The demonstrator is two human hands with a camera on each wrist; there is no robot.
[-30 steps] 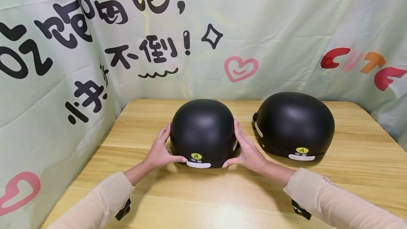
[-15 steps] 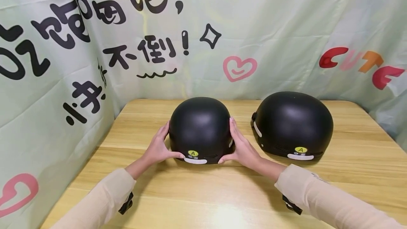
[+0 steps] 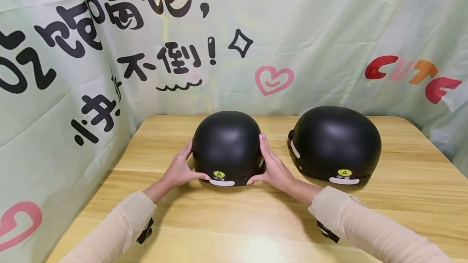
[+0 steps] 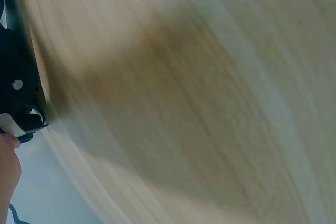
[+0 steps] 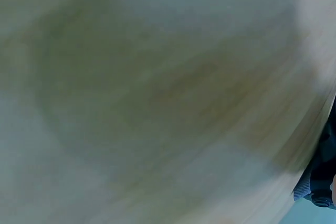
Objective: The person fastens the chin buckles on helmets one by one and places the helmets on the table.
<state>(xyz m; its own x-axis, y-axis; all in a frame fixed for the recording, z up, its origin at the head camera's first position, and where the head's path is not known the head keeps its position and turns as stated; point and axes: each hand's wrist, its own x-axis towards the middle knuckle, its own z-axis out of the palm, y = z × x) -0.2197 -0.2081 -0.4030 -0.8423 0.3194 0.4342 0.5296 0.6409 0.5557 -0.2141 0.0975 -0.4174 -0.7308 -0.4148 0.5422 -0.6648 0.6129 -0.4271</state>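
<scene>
In the head view, a black helmet sits on the wooden table, its yellow "A" sticker and white strip facing me. My left hand grips it on the left, thumb along the lower front edge and fingers along the side. On the opposite side my right hand holds it the same way. At the left edge of the left wrist view show part of the helmet and a bit of the left hand. Only a dark sliver of the helmet appears in the right wrist view.
A second black helmet with a matching sticker stands to the right, a small gap away. The wooden table ends at the back against a pale printed curtain, which also hangs along the left side.
Both hands have shifted the held helmet slightly back and to the left, widening the gap to the other helmet. The head view has moved a little too.
</scene>
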